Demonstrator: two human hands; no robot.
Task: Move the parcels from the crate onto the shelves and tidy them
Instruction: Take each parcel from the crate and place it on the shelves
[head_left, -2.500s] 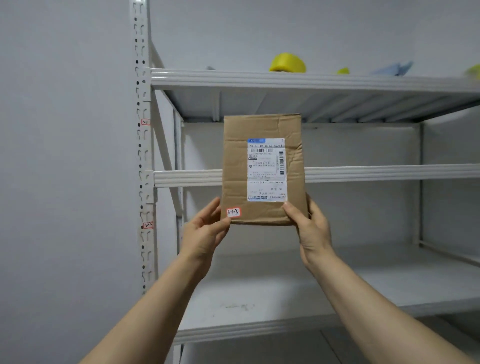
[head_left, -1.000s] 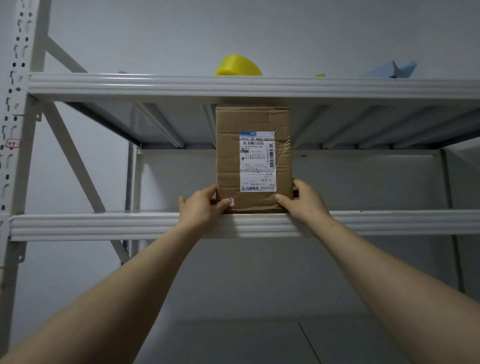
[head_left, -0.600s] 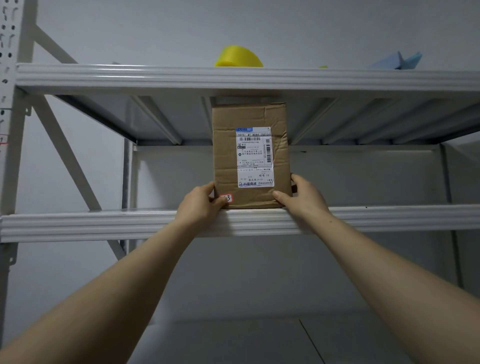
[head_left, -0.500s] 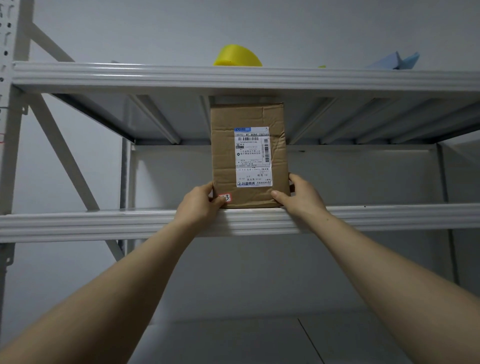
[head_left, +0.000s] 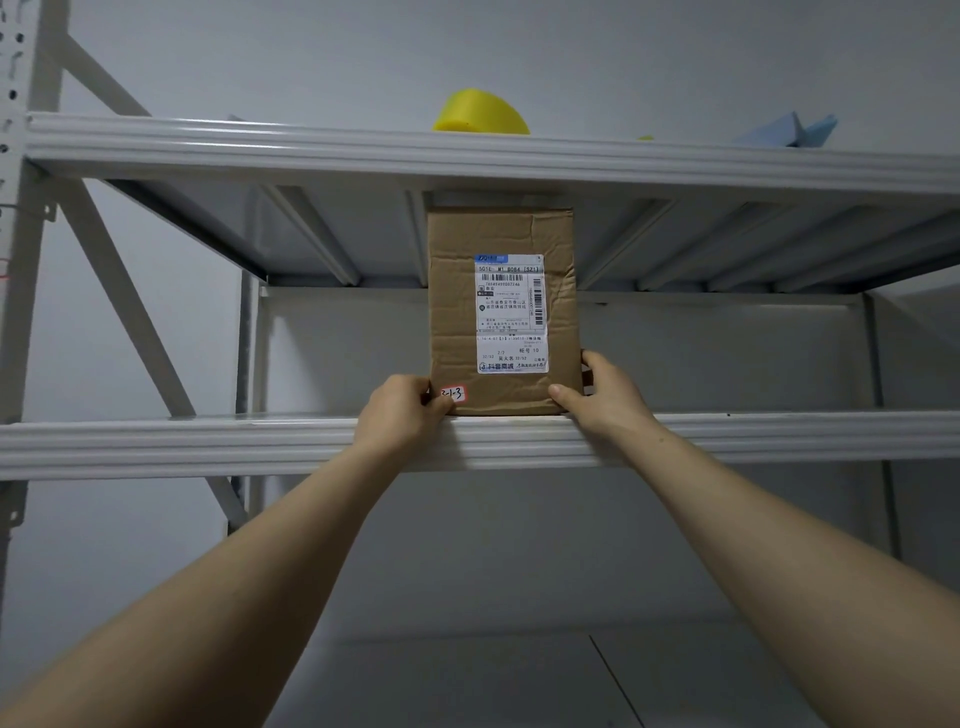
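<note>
A brown cardboard parcel (head_left: 498, 234) with a white shipping label and a small red-edged sticker stands upright on the middle shelf (head_left: 208, 441) of a white metal rack, its bottom edge at the shelf's front rail. My left hand (head_left: 400, 415) pinches its lower left corner by the sticker. My right hand (head_left: 602, 395) grips its lower right corner, thumb on the front. The crate is out of view.
The top shelf (head_left: 311, 150) carries a yellow parcel (head_left: 480, 111) and a blue parcel (head_left: 789, 130) further right. A diagonal brace (head_left: 124, 291) and a perforated upright (head_left: 21, 156) stand at the left. The lower shelf (head_left: 467, 675) shows below my arms.
The parcel went from held in the air in front of the rack up onto the middle shelf. Over the last half second it and both hands have hardly moved.
</note>
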